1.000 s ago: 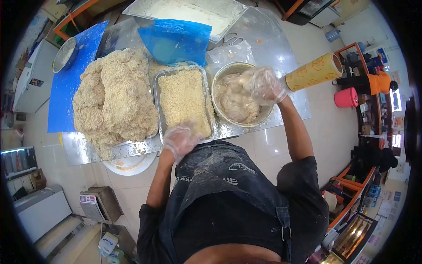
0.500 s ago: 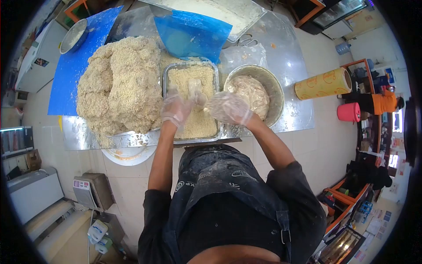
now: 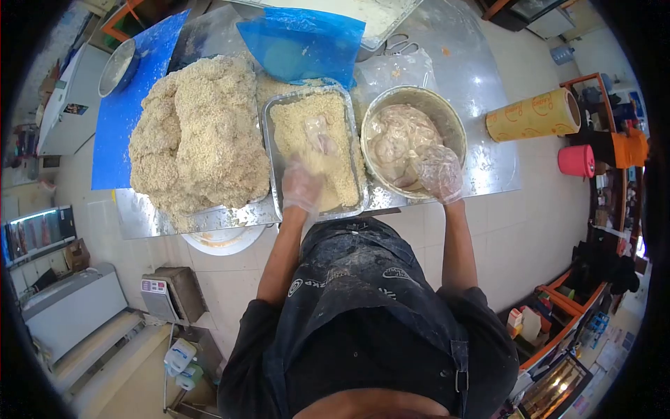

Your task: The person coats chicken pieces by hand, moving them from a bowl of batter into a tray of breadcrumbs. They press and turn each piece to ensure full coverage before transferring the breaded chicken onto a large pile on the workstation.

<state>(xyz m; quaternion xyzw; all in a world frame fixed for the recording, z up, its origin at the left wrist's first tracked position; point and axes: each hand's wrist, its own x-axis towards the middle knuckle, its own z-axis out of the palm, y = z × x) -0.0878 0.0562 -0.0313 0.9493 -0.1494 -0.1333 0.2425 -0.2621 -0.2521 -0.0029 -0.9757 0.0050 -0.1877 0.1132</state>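
Observation:
My left hand (image 3: 301, 187), in a clear plastic glove, is low over a metal tray (image 3: 363, 188) of pale breadcrumbs (image 3: 293, 122); motion smears its fingers. A raw meat piece (image 3: 319, 133), partly dusted with crumbs, lies just beyond it. My right hand (image 3: 440, 173), gloved and smeared with wet coating, reaches into a round metal bowl (image 3: 457, 129) and touches wet raw meat (image 3: 405, 129). Its fingertips are hidden among the meat, so their grip does not show.
A big crumb-coated pile (image 3: 195, 133) stands left of the tray. Behind are a blue plastic bag (image 3: 300, 45), scissors (image 3: 401, 45) and a white-filled tray (image 3: 380, 35). A yellow film roll (image 3: 534, 115) lies at the right. A person in orange (image 3: 628, 148) is farther off.
My right hand has moved from the crumb tray's right edge into the bowl. My left hand has shifted down the tray, and the meat piece in the crumbs shows more fully.

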